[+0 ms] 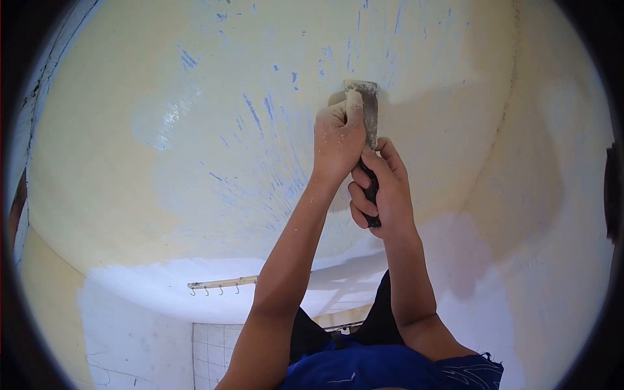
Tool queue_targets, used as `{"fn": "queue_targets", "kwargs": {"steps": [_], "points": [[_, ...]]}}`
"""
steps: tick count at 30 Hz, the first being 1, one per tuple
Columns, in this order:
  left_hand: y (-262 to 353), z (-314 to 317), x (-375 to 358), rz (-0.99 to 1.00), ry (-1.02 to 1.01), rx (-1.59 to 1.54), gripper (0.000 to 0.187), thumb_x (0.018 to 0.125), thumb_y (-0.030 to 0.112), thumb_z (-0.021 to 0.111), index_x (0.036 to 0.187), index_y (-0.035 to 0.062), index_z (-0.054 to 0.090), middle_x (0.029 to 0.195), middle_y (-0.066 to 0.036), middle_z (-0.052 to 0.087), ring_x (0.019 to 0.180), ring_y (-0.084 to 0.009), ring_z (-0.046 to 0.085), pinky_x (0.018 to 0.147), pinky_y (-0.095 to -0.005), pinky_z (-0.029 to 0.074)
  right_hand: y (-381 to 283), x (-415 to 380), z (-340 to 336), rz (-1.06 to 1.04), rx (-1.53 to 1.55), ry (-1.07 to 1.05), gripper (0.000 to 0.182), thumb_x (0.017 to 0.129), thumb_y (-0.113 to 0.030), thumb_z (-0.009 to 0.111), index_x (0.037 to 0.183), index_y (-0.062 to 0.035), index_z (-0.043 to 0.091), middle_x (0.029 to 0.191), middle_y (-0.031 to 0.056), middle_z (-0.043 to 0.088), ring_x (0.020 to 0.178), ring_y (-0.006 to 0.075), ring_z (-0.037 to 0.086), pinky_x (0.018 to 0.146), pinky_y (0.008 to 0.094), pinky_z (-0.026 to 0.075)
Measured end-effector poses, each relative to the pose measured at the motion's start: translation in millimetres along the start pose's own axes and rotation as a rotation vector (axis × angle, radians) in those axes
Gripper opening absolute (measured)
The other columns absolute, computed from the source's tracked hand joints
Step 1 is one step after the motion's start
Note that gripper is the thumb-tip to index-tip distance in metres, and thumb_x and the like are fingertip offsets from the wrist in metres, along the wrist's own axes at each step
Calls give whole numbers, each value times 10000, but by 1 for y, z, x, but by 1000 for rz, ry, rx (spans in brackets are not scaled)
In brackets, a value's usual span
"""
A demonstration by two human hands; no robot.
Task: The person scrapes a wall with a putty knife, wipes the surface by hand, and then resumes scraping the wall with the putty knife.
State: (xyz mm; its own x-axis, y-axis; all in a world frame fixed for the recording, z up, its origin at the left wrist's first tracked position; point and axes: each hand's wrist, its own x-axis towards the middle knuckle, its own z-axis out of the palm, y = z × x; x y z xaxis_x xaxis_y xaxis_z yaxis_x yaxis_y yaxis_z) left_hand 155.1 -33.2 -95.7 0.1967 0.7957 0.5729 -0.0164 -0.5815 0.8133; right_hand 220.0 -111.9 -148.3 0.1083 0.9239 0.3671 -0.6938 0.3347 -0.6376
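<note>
A putty knife (pixel 370 117) with a wide metal blade and a black handle is pressed to the wall (pixel 227 78), its blade edge pointing up. My right hand (pixel 390 185) wraps round the handle. Higher up, my left hand (pixel 339 140) grips the blade, a finger lying along its face; the other fingers are partly hidden behind it. Pale dust coats the left hand. Around the blade the yellow paint is scraped to a whitish layer with blue streaks.
A rail with several hooks (pixel 223 283) is fixed to the wall lower down, left of my left forearm. Pale tiles (pixel 209 348) show at the bottom. A cracked corner line (pixel 504 110) runs down the right side, and a dark-edged frame (pixel 29 104) borders the left.
</note>
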Motion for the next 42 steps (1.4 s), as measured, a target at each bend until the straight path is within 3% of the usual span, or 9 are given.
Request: {"fn": "queue_targets", "kwargs": {"steps": [3,6,8,26,29,33,37,41,42], "points": [[-14,-1,-6,-45,-29,-38,545,1054,265,500,610,-50,465,628,-39,486,567,-107,417,516,-343,379,6,-6,-2,-3,-10,15,124,1039,-194,492,1007,-136,387,641,6,420,343,71,338,250,270,278],[-33,2,-6,196,17,-21,526,1058,280,493,641,-41,499,599,-30,489,551,-103,424,511,-342,384,8,-11,-6,28,-57,56,128,1041,-196,490,1005,-133,384,639,5,419,344,70,339,254,269,283],[-20,2,-2,55,2,13,521,1058,281,492,634,-21,505,558,-17,475,539,-100,420,505,-339,381,-1,-7,-2,50,-67,56,127,1044,-192,484,1009,-129,379,637,6,420,344,68,340,254,268,284],[7,6,-8,-72,39,-23,474,1046,287,496,708,-44,530,580,-46,503,575,-109,436,531,-353,385,-8,-1,-6,-18,-121,-14,123,1030,-186,487,1018,-109,392,632,16,427,327,80,330,263,269,317],[-40,-7,-38,-50,-14,144,426,1040,292,496,778,-36,572,651,-55,559,632,-107,482,560,-349,407,11,-31,-24,152,-234,61,116,1038,-194,473,1054,-101,405,593,16,429,321,91,357,279,275,341],[-123,-39,-138,-495,-67,-117,346,1023,271,524,937,-48,624,810,-70,608,776,-131,579,704,-312,525,77,-104,-95,417,-520,-25,139,1054,-199,463,1087,-71,418,539,22,450,322,113,408,305,282,326],[-261,-111,-252,-824,362,-263,351,1054,338,461,803,102,532,749,-21,508,689,-169,578,695,-408,581,107,-189,-151,727,-635,-4,154,1027,-197,536,1033,-65,457,623,20,467,387,89,431,322,275,337],[-271,-172,-290,-888,240,6,486,1080,402,366,818,44,565,793,-84,586,722,-223,646,739,-412,570,100,-223,-175,791,-607,197,145,1021,-191,527,1026,-67,453,668,31,487,417,95,446,330,259,352],[-259,-169,-281,-694,76,165,430,1067,356,417,853,25,591,829,-113,618,772,-247,661,775,-426,558,97,-219,-181,797,-601,199,145,1021,-191,527,1026,-67,453,668,31,487,417,95,446,330,259,352]]}}
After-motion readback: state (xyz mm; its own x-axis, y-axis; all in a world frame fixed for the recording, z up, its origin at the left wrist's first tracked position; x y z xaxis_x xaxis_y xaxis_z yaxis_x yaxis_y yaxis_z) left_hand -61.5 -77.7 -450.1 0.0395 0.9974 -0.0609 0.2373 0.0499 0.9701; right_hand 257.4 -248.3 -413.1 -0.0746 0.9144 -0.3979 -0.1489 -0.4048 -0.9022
